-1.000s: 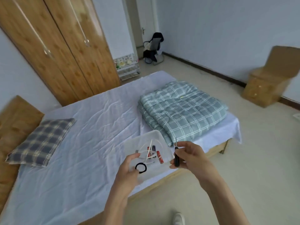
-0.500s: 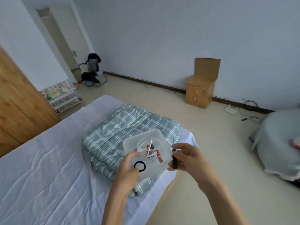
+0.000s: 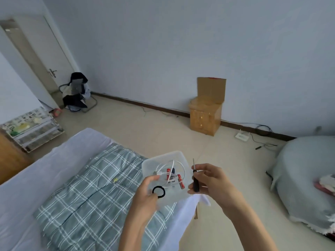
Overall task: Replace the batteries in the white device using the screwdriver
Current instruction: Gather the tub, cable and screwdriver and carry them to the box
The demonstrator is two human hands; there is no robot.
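L hand (image 3: pixel 145 194) grips clear plastic tub (image 3: pixel 164 160) at its 8 o'clock edge; R hand (image 3: pixel 211 180) pinches black screwdriver (image 3: pixel 195 180), tip at 12; red batteries (image 3: pixel 180 181) inside tub.

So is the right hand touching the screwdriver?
Touching. The head view shows the right hand with fingers wrapped around the screwdriver at its black handle.

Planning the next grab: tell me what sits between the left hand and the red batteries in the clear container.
The left hand grips the container at its near rim. The white cable loops over the red batteries, and a black ring lies by the thumb. Nothing else visibly blocks them.
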